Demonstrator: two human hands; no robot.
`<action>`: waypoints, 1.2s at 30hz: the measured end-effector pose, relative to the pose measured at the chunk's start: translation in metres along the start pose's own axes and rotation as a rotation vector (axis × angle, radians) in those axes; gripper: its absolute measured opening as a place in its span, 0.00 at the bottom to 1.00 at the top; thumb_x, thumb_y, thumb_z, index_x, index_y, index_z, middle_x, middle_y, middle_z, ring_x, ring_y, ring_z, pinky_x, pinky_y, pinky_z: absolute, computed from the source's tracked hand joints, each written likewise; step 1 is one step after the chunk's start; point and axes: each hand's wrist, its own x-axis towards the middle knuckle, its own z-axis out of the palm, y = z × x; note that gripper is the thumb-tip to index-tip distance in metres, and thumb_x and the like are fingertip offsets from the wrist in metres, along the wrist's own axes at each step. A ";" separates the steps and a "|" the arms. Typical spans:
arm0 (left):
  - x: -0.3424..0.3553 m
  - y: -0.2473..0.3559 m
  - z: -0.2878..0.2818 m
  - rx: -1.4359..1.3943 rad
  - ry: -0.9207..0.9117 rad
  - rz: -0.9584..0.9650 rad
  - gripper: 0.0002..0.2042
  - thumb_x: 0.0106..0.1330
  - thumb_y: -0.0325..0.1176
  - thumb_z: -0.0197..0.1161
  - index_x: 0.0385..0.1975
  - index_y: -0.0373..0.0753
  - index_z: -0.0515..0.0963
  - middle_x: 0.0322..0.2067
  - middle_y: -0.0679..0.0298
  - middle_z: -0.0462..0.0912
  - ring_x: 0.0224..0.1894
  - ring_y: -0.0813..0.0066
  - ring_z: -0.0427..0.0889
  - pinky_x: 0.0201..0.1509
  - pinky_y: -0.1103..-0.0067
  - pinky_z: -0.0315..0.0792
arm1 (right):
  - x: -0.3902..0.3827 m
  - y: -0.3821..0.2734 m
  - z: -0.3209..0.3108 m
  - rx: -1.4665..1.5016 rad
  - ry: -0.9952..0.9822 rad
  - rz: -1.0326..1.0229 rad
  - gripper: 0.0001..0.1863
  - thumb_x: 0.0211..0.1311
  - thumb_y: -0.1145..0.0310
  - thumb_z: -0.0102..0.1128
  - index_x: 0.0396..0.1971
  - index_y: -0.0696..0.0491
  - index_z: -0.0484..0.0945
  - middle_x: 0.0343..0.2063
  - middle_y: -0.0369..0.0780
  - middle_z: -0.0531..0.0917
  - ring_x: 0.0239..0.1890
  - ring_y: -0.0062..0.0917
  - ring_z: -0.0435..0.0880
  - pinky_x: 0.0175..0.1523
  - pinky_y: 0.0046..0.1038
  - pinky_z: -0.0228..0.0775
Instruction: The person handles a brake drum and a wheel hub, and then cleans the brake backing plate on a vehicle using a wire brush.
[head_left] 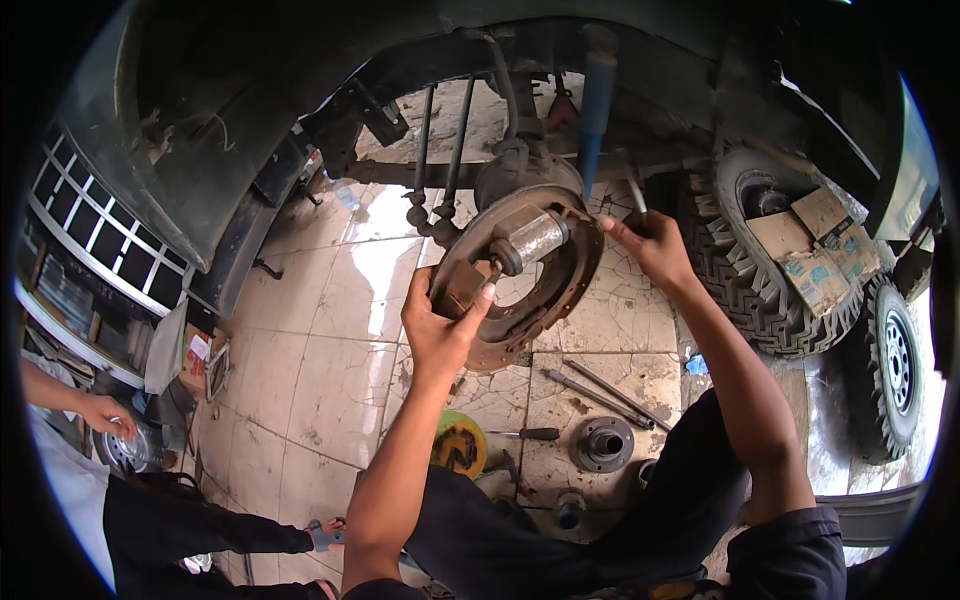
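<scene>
You are steadying the rusty brake backing plate [520, 290] under the wheel arch, your left hand [440, 325] pinching its lower edge, your right hand [650, 245] closing around a thin tool [635, 190] behind it. If that pinch loosens, the plate could twist off line.

Landmark: the wheel hub [603, 443] standing on the tiled floor [320, 370]. Two long metal rods [607, 391] lie just above the hub. A screwdriver with a black handle [527, 434] lies just left of it, and a round yellow-and-black object [459, 446] sits further left. A knobby spare tyre [770, 290] with cardboard boxes [815, 250] resting on it lies up and to the right. A blue shock absorber [596, 105] hangs well above the hub. Far left, another person's hand [105, 412] rests on a round metal part [135, 450].
</scene>
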 end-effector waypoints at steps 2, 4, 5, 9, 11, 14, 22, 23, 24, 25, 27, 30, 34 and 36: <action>0.001 0.006 -0.002 -0.101 -0.013 -0.044 0.17 0.54 0.28 0.70 0.40 0.32 0.70 0.36 0.62 0.77 0.37 0.80 0.75 0.44 0.83 0.69 | 0.012 0.016 -0.004 0.125 0.048 0.105 0.25 0.60 0.48 0.61 0.22 0.59 0.80 0.13 0.29 0.68 0.18 0.12 0.63 0.23 0.21 0.55; 0.000 0.007 -0.007 -0.196 0.000 -0.079 0.17 0.54 0.28 0.70 0.39 0.32 0.70 0.35 0.62 0.78 0.37 0.80 0.75 0.44 0.83 0.69 | 0.015 0.025 -0.006 0.110 0.093 0.278 0.30 0.63 0.44 0.54 0.20 0.60 0.80 0.11 0.26 0.66 0.16 0.10 0.60 0.21 0.20 0.51; 0.001 0.005 -0.013 -0.242 0.014 -0.086 0.17 0.53 0.28 0.71 0.38 0.32 0.71 0.35 0.62 0.78 0.37 0.80 0.75 0.43 0.83 0.69 | 0.014 0.024 -0.002 0.151 -0.065 0.281 0.32 0.66 0.43 0.49 0.29 0.62 0.81 0.16 0.30 0.73 0.20 0.13 0.66 0.23 0.21 0.56; 0.002 0.001 -0.023 -0.433 0.068 -0.228 0.17 0.53 0.28 0.71 0.40 0.34 0.72 0.35 0.64 0.78 0.37 0.79 0.76 0.44 0.82 0.69 | -0.008 0.030 0.024 0.327 -0.250 0.494 0.30 0.69 0.47 0.46 0.50 0.63 0.74 0.41 0.45 0.80 0.44 0.24 0.76 0.50 0.25 0.70; 0.003 0.001 -0.023 -0.521 0.098 -0.301 0.16 0.54 0.28 0.70 0.40 0.35 0.73 0.35 0.65 0.78 0.36 0.78 0.76 0.45 0.81 0.69 | -0.009 0.057 0.035 0.712 -0.316 0.539 0.29 0.70 0.47 0.42 0.54 0.59 0.72 0.48 0.44 0.78 0.49 0.27 0.77 0.57 0.27 0.67; 0.005 -0.004 -0.031 -0.593 0.146 -0.396 0.15 0.54 0.28 0.70 0.39 0.35 0.74 0.35 0.65 0.78 0.37 0.77 0.77 0.46 0.79 0.70 | -0.015 0.005 0.034 0.976 -0.333 0.645 0.31 0.69 0.43 0.39 0.56 0.54 0.70 0.51 0.43 0.77 0.51 0.28 0.76 0.58 0.30 0.67; 0.019 -0.007 -0.035 -0.767 0.087 -0.592 0.20 0.55 0.36 0.67 0.47 0.36 0.76 0.44 0.60 0.80 0.45 0.67 0.79 0.52 0.71 0.72 | -0.023 -0.027 0.021 0.806 -0.209 0.449 0.26 0.70 0.49 0.45 0.52 0.56 0.73 0.42 0.39 0.80 0.41 0.21 0.80 0.45 0.25 0.75; 0.020 -0.006 -0.034 -0.735 0.087 -0.598 0.20 0.55 0.39 0.68 0.46 0.38 0.76 0.43 0.61 0.80 0.45 0.66 0.79 0.51 0.71 0.72 | -0.026 -0.034 0.019 0.806 -0.190 0.412 0.25 0.68 0.48 0.48 0.44 0.57 0.76 0.33 0.37 0.81 0.32 0.19 0.80 0.35 0.22 0.74; 0.021 -0.009 -0.039 -0.744 0.079 -0.593 0.20 0.55 0.39 0.68 0.46 0.38 0.76 0.42 0.61 0.81 0.45 0.66 0.79 0.51 0.71 0.73 | -0.028 -0.042 0.021 0.790 -0.190 0.396 0.24 0.68 0.48 0.49 0.40 0.57 0.77 0.30 0.36 0.80 0.28 0.18 0.78 0.32 0.22 0.72; 0.024 -0.015 -0.045 -0.753 0.072 -0.588 0.20 0.55 0.39 0.68 0.45 0.38 0.76 0.42 0.61 0.81 0.45 0.67 0.79 0.51 0.71 0.73 | -0.028 -0.051 0.023 0.773 -0.190 0.380 0.24 0.67 0.48 0.50 0.37 0.57 0.78 0.26 0.36 0.80 0.25 0.17 0.77 0.29 0.21 0.70; 0.027 -0.025 -0.053 -0.724 0.084 -0.569 0.21 0.57 0.41 0.66 0.48 0.39 0.75 0.44 0.61 0.80 0.45 0.66 0.79 0.52 0.70 0.73 | -0.036 -0.074 0.031 0.771 -0.152 0.344 0.24 0.65 0.47 0.52 0.26 0.54 0.79 0.17 0.32 0.77 0.16 0.14 0.72 0.21 0.18 0.62; 0.026 -0.028 -0.058 -0.795 0.006 -0.545 0.24 0.60 0.46 0.63 0.52 0.40 0.72 0.47 0.61 0.78 0.47 0.65 0.78 0.54 0.68 0.73 | -0.045 -0.093 0.036 0.753 -0.114 0.269 0.26 0.64 0.48 0.55 0.23 0.58 0.80 0.18 0.34 0.79 0.16 0.14 0.72 0.21 0.18 0.62; 0.008 -0.036 -0.067 -0.768 -0.016 -0.584 0.34 0.63 0.59 0.55 0.61 0.41 0.63 0.57 0.58 0.71 0.58 0.62 0.71 0.62 0.64 0.65 | -0.056 -0.114 0.052 0.613 -0.080 0.166 0.24 0.64 0.51 0.58 0.23 0.60 0.80 0.16 0.33 0.78 0.17 0.12 0.70 0.21 0.18 0.60; -0.002 -0.039 -0.068 -0.684 -0.064 -0.615 0.42 0.61 0.69 0.45 0.65 0.40 0.57 0.63 0.57 0.63 0.64 0.60 0.62 0.68 0.60 0.54 | -0.057 -0.121 0.064 0.649 -0.046 0.076 0.23 0.64 0.53 0.59 0.24 0.62 0.80 0.16 0.32 0.78 0.18 0.10 0.68 0.22 0.18 0.59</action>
